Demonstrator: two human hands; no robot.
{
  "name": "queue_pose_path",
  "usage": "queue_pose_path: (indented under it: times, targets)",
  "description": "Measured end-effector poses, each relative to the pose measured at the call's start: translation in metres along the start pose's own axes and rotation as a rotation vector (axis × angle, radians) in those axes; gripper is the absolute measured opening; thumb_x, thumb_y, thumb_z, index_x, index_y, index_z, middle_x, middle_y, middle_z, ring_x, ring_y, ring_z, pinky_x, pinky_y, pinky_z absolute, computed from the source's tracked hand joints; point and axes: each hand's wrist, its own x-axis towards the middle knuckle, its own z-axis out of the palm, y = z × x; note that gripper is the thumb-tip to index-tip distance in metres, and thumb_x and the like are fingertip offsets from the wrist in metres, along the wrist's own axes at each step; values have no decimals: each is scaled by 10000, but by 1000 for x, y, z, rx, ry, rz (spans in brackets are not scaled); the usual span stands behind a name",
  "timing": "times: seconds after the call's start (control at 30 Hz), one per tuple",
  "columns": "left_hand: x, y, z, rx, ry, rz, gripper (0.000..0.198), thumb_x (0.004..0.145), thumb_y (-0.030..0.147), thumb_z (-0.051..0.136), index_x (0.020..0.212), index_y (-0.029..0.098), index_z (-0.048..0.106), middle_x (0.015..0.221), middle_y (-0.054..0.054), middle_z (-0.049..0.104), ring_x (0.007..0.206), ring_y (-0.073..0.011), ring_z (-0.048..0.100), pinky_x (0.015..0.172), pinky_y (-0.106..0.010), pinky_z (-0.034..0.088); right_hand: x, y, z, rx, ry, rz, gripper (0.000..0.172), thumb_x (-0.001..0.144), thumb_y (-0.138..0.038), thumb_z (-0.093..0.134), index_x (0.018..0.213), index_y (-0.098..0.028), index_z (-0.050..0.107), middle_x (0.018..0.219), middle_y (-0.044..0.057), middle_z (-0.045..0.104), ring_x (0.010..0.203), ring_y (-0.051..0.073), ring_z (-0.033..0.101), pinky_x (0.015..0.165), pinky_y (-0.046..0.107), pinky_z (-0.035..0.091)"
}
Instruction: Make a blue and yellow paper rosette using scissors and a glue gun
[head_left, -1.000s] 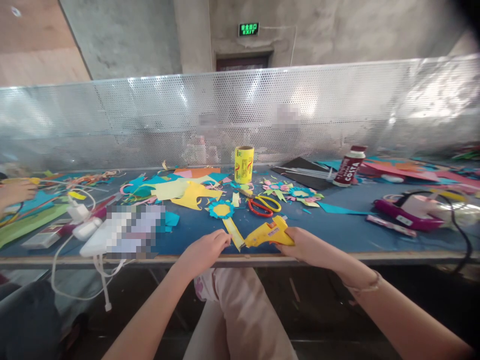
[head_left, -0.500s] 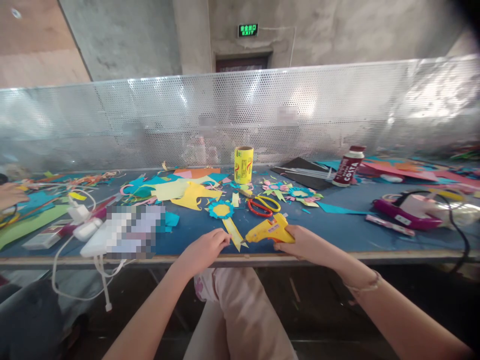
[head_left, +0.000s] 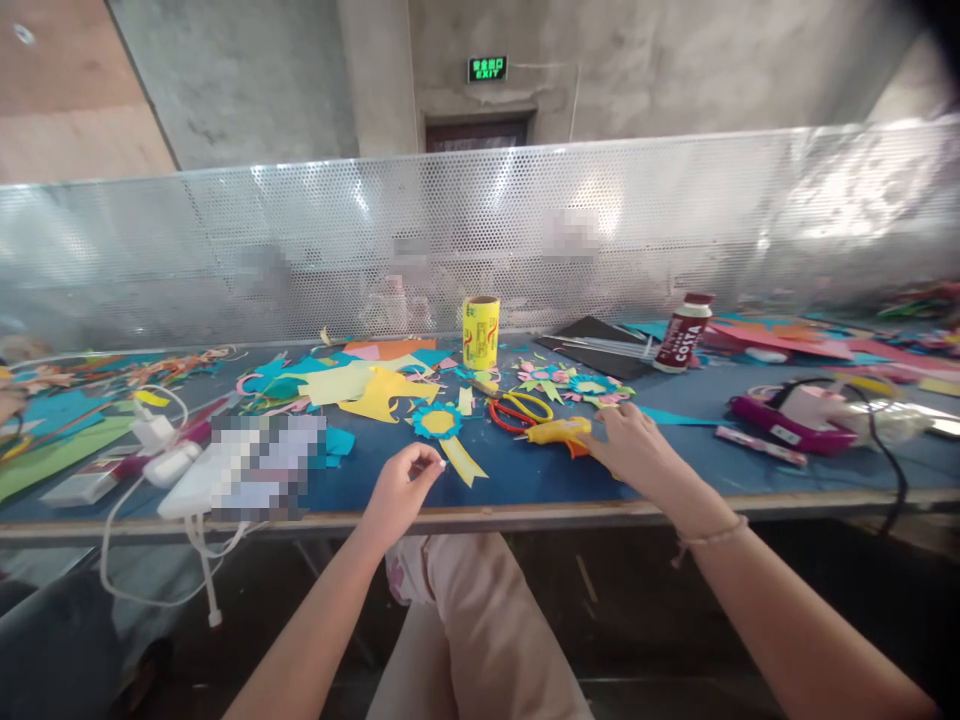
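My left hand [head_left: 405, 492] is closed in a pinch near the table's front edge, with a tiny white bit at its fingertips too small to name. Just beyond lies a paper rosette [head_left: 437, 423] with a blue ruffled rim, a yellow centre and a forked yellow tail [head_left: 464, 464]. The yellow glue gun [head_left: 559, 432] rests on its side, nozzle to the left, its orange trigger showing. Over its handle is my right hand [head_left: 637, 450], fingers stretched and loose; the palm hides part of the handle. Red and yellow scissors [head_left: 517, 408] lie behind the gun.
A yellow roll [head_left: 481, 335] stands behind the paper scraps [head_left: 367, 390]. To the right are a COSTA bottle [head_left: 683, 335] and a purple device [head_left: 795, 425] with a black cord. A white power strip [head_left: 187, 480] with cables sits left. A perforated metal screen [head_left: 315, 240] closes the back.
The glue gun has moved away from the ribbon tail and turned onto its side. My right hand has loosened from it. My left hand has turned, showing its pinch. The view shifted slightly.
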Motion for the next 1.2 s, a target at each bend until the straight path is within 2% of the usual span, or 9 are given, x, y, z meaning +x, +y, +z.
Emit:
queue_pose_path:
  times: [0.07, 0.2, 0.3, 0.43, 0.57, 0.9, 1.07, 1.1, 1.2]
  targets:
    - [-4, 6, 5, -89, 5, -56, 202, 778, 348, 540, 731, 154, 567, 716, -20, 617, 675, -141, 570, 638, -248, 449, -8, -23, -4, 134, 39, -117, 139, 761, -272, 558, 839, -171, 614, 950, 128, 593, 969, 269, 547, 864, 406, 425]
    - [-12, 18, 14, -192, -10, -84, 225, 772, 368, 553, 725, 149, 566, 706, -16, 603, 678, -133, 550, 635, -235, 430, -32, -85, -13, 569, -160, -358, 132, 809, -260, 514, 820, -190, 626, 860, 56, 623, 796, 155, 585, 757, 294, 471]
    - [-19, 25, 19, -215, 2, -66, 241, 773, 387, 556, 727, 151, 561, 692, -9, 580, 652, -122, 521, 606, -225, 413, -47, -116, -15, 766, -289, -364, 131, 794, -289, 549, 824, -184, 622, 839, 39, 635, 767, 136, 590, 707, 265, 480]
    - [-27, 33, 22, -242, 42, -44, 234, 777, 383, 551, 726, 155, 559, 701, -10, 578, 659, -122, 516, 601, -221, 414, -59, -127, -11, 872, -384, -275, 184, 717, -320, 647, 814, -165, 627, 813, 38, 640, 723, 131, 590, 663, 246, 480]
    - [-33, 39, 21, -258, 84, -73, 228, 761, 375, 570, 740, 149, 579, 711, -20, 592, 658, -127, 524, 603, -226, 423, -64, -127, -9, 886, -324, -191, 169, 745, -328, 615, 702, -166, 637, 694, 18, 629, 649, 118, 565, 608, 226, 453]
    - [-39, 39, 25, -479, 110, -167, 232, 705, 367, 669, 730, 140, 628, 713, -16, 617, 693, -116, 542, 644, -209, 425, -68, -121, -22, 897, -162, -251, 142, 747, -274, 602, 644, -188, 649, 648, 23, 640, 611, 125, 572, 559, 229, 452]
    - [-41, 36, 24, -583, 143, -198, 216, 699, 349, 681, 735, 141, 636, 702, -17, 627, 705, -112, 560, 684, -213, 436, -61, -80, -33, 749, -62, -153, 196, 742, -356, 581, 652, -194, 647, 652, 32, 657, 600, 153, 586, 546, 255, 461]
    - [-41, 36, 23, -596, 151, -202, 216, 694, 347, 684, 728, 140, 635, 699, -18, 630, 706, -113, 565, 688, -214, 438, -63, -65, -35, 670, -108, -138, 206, 747, -359, 570, 655, -194, 650, 647, 31, 657, 585, 156, 585, 537, 258, 457]
    - [-41, 38, 22, -633, 169, -211, 219, 669, 341, 701, 695, 135, 630, 682, -21, 634, 700, -117, 577, 685, -214, 442, -77, -13, -34, 311, -402, -183, 177, 706, -207, 536, 567, -192, 645, 537, 22, 617, 527, 153, 572, 532, 257, 441]
